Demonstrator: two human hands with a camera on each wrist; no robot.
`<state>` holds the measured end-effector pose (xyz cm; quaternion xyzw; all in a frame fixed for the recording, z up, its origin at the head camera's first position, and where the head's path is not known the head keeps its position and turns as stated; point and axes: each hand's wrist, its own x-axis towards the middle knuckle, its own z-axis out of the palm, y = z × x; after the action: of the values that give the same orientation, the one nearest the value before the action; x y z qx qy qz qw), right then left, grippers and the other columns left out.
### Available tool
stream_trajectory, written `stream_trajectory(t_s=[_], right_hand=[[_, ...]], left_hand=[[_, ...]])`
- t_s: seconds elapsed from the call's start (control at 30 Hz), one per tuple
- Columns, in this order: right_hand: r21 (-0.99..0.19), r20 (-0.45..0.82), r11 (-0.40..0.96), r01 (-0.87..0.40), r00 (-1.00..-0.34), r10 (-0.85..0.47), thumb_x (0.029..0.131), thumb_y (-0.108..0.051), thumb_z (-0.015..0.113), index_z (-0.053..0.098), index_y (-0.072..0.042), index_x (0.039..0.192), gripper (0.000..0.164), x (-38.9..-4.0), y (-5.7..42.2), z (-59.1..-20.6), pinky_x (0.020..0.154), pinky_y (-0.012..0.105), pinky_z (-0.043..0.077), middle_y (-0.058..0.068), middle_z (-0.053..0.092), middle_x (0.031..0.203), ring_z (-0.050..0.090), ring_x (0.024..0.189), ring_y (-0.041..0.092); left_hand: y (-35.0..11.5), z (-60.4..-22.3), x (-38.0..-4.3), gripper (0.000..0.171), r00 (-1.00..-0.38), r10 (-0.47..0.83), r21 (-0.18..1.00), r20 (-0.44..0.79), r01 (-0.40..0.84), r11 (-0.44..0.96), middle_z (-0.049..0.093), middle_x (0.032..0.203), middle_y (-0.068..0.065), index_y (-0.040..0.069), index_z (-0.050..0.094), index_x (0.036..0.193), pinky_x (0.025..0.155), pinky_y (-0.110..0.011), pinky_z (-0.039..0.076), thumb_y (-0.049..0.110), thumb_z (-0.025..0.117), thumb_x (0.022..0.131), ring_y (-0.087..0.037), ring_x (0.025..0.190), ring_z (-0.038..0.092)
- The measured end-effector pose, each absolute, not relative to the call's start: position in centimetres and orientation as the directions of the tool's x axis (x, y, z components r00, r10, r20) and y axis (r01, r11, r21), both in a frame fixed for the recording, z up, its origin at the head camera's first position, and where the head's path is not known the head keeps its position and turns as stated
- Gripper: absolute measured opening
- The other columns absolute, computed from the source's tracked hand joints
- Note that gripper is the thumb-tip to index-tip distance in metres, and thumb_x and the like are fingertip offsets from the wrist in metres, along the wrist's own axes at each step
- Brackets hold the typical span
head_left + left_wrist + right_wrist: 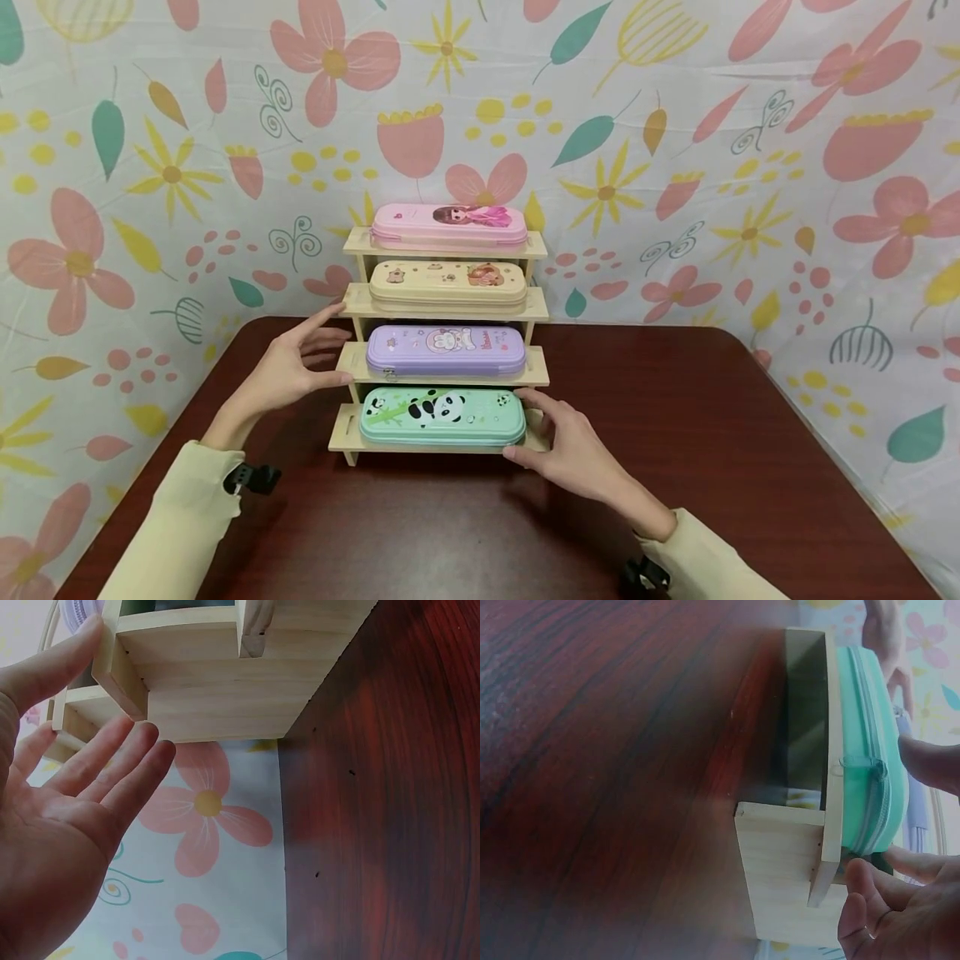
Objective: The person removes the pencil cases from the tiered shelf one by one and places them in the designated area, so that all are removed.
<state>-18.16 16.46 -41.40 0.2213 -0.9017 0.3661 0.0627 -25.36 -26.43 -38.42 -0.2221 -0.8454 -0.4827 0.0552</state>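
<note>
A stepped wooden rack [351,363] holds pencil cases one above another. On its lowest shelf lies a mint green pencil case [397,423] with pandas and a zip. My right hand [573,446] is at that case's right end, thumb at the front corner and index finger at the back; in the right wrist view, thumb and fingertips [922,866] touch it. My left hand [281,367] touches the rack's left side, index finger at one shelf's end and thumb at the shelf below. Its other fingers extend loosely in the left wrist view, palm showing.
Above the green case lie a purple pencil case [442,352], a cream one [427,287] and a pink one [405,225], each on its own shelf. The rack stands on a dark red-brown table [660,408], in front of a flowered cloth [675,125].
</note>
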Motion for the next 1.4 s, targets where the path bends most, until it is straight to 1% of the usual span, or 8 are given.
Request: stream_trajectory(t_s=[0.23,0.37,0.5,0.6,0.67,0.9,1.1,1.4], right_hand=[[-0.696,0.253,0.588,-0.413,-0.907,-0.337,0.079,-0.029,0.096,0.063,-0.020,0.135,0.065,-18.3,16.3,-41.4,0.056,0.028,0.048,-0.005,0.068,0.106,0.062,0.076,0.022],[-0.703,0.252,0.582,-0.409,-0.908,-0.334,0.077,-0.029,0.097,0.064,-0.020,0.135,0.068,-18.5,16.0,-41.3,0.054,0.027,0.048,-0.006,0.069,0.109,0.061,0.072,0.022],[-0.700,0.237,0.589,-0.405,-0.909,-0.344,0.077,-0.030,0.097,0.062,-0.016,0.144,0.076,-18.8,15.6,-41.5,0.053,0.027,0.047,-0.001,0.070,0.095,0.059,0.068,0.020],[-0.700,0.227,0.592,-0.400,-0.910,-0.347,0.077,-0.031,0.097,0.064,-0.013,0.143,0.076,-18.9,15.4,-41.6,0.051,0.026,0.045,0.001,0.064,0.075,0.058,0.064,0.019],[-0.706,0.224,0.587,-0.397,-0.911,-0.347,0.078,-0.031,0.097,0.065,-0.012,0.142,0.074,-18.9,15.4,-41.6,0.050,0.026,0.044,0.000,0.061,0.070,0.057,0.063,0.019],[-0.744,0.186,0.565,-0.357,-0.923,-0.337,0.077,-0.027,0.098,0.067,-0.016,0.138,0.069,-19.0,15.8,-41.4,0.048,0.027,0.044,-0.001,0.061,0.068,0.056,0.061,0.020],[-0.751,0.183,0.551,-0.365,-0.916,-0.357,0.075,-0.028,0.099,0.066,-0.014,0.142,0.075,-19.1,16.2,-41.1,0.050,0.028,0.045,0.000,0.060,0.069,0.055,0.063,0.020],[-0.804,0.150,0.484,-0.344,-0.907,-0.394,0.077,-0.022,0.098,0.065,-0.009,0.142,0.074,-19.5,16.3,-41.3,0.052,0.030,0.054,0.004,0.066,0.075,0.066,0.060,0.021]], left_hand=[[-26.6,-38.5,-25.5,0.105,-0.893,0.333,0.804,0.302,0.426,0.415,0.063,0.139,-0.022,0.026,0.033,0.168,0.103,-0.058,0.053,0.004,0.091,0.083,-0.036,0.127,0.062],[-26.7,-38.5,-25.5,0.105,-0.892,0.338,0.809,0.301,0.427,0.405,0.063,0.139,-0.023,0.027,0.033,0.168,0.103,-0.061,0.051,0.004,0.091,0.083,-0.036,0.126,0.062],[-26.7,-38.6,-25.5,0.104,-0.894,0.339,0.815,0.293,0.419,0.400,0.063,0.138,-0.023,0.027,0.033,0.168,0.104,-0.063,0.050,0.005,0.091,0.084,-0.035,0.126,0.062],[-26.7,-38.6,-25.5,0.103,-0.895,0.341,0.822,0.288,0.413,0.391,0.063,0.138,-0.022,0.027,0.033,0.168,0.104,-0.063,0.050,0.004,0.090,0.084,-0.035,0.127,0.062],[-26.7,-38.6,-25.5,0.103,-0.895,0.343,0.825,0.286,0.412,0.388,0.064,0.137,-0.021,0.027,0.033,0.168,0.105,-0.062,0.050,0.004,0.090,0.084,-0.035,0.127,0.062],[-26.8,-38.5,-25.5,0.104,-0.891,0.348,0.821,0.292,0.420,0.386,0.063,0.138,-0.022,0.026,0.032,0.168,0.104,-0.062,0.050,0.003,0.090,0.084,-0.035,0.127,0.062],[-26.9,-38.3,-25.4,0.105,-0.891,0.353,0.830,0.287,0.415,0.373,0.062,0.139,-0.023,0.025,0.031,0.169,0.104,-0.061,0.051,0.001,0.089,0.085,-0.036,0.127,0.062],[-27.0,-38.3,-25.6,0.104,-0.883,0.382,0.842,0.274,0.412,0.348,0.054,0.149,-0.024,0.022,0.028,0.169,0.108,-0.054,0.050,0.001,0.087,0.086,-0.038,0.134,0.056]])
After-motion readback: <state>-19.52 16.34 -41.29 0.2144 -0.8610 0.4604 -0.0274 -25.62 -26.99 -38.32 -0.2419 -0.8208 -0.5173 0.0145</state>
